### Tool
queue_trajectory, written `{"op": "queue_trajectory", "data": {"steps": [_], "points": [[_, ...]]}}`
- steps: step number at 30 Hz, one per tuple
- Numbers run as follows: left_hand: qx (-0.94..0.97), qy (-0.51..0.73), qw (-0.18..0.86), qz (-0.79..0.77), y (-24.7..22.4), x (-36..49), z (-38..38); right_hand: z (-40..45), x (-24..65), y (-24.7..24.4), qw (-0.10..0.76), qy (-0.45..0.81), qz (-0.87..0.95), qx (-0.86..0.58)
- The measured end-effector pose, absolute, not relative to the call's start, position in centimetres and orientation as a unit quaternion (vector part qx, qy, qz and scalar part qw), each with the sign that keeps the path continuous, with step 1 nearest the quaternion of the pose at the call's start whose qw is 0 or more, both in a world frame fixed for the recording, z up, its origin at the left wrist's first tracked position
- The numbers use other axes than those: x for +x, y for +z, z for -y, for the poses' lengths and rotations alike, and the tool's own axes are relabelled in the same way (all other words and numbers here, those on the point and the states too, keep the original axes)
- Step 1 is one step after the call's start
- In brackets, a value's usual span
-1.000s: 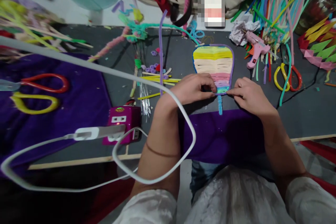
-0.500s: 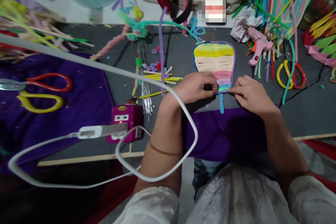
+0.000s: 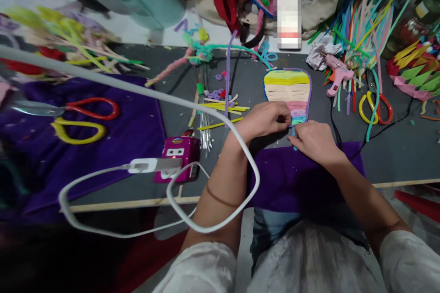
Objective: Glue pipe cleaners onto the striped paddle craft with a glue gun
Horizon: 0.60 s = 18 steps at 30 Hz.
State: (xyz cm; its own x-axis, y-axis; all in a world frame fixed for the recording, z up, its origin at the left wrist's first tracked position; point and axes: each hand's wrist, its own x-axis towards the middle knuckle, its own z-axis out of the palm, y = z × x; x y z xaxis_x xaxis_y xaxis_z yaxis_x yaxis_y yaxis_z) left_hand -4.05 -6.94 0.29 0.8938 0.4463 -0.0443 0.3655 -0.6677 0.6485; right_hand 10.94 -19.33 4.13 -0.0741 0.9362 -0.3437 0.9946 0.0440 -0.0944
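Observation:
A striped panel of yellow, cream, pink and blue fuzzy strips [image 3: 288, 90], edged in blue and purple, lies flat on the dark table. My left hand [image 3: 271, 120] rests at its lower left edge, fingers curled together; what they pinch, if anything, is hidden. Just below the panel's lower edge, my right hand [image 3: 314, 142] has its thumb and index finger round a short blue fuzzy stem [image 3: 294, 132], which is partly covered. A purple cloth [image 3: 302, 178] lies beneath my wrists.
Scissors [image 3: 378, 107] and a pink glue gun [image 3: 338, 73] lie to the right. A white cable [image 3: 120, 234] loops over my left forearm from a magenta power adapter [image 3: 178, 158]. More scissors [image 3: 85, 110] rest on purple cloth at left. A phone [image 3: 288, 18] is behind the panel.
My right hand has moved left and down from the panel's lower right corner to the blue stem. My left hand stays at the panel's lower left. The whole view has shifted.

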Motion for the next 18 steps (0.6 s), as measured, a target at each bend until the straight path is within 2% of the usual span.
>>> {"op": "queue_trajectory", "data": {"steps": [4, 7, 10, 12, 15, 18], "points": [[0.909, 0.072, 0.349, -0.215, 0.2, -4.0, 6.8, 19.4, 11.4, 4.1, 0.089, -0.144, -0.700, 0.694], [0.890, 0.105, 0.397, -0.200, 0.3, -4.2, 6.7, 19.5, 12.3, 4.0, 0.080, -0.130, -0.687, 0.710], [0.856, 0.182, 0.435, -0.214, 0.4, -4.5, 6.5, 19.4, 13.2, 3.9, 0.065, -0.127, -0.667, 0.731], [0.828, 0.272, 0.410, -0.269, 0.4, -4.7, 6.3, 19.4, 14.0, 3.7, 0.043, -0.126, -0.653, 0.746], [0.773, 0.386, 0.331, -0.378, 0.1, -4.7, 5.9, 19.5, 15.6, 3.3, -0.031, -0.144, -0.634, 0.759], [0.723, 0.431, 0.287, -0.458, -0.3, -4.6, 5.6, 19.5, 17.4, 2.6, -0.187, -0.194, -0.590, 0.761]]}}
